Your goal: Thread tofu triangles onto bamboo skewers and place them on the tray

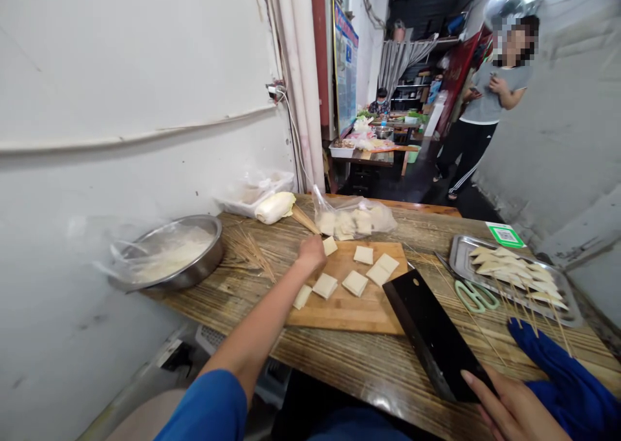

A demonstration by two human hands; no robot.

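My right hand (517,405) grips a black cleaver (431,334) at its near end, with the broad blade slanting toward the cutting board (349,315). Several stacks of pale square tofu sheets (355,283) lie spread over that wooden board. At the board's far left edge is my left hand (312,253), its fingers curled in and mostly hidden from this side. A single pale piece (330,246) lies right beside those fingers; whether they pinch it I cannot tell. Just beyond the board rests a clear plastic bag (356,218) with more pale pieces in it.
Left stands a steel basin (213,247) beside loose bamboo skewers (252,253). A cabbage (275,207) lies by a plastic tray (237,203). Right are green-handled scissors (476,296), a metal tray (458,250) of skewered pieces and blue cloth (572,376). A person (495,98) stands beyond.
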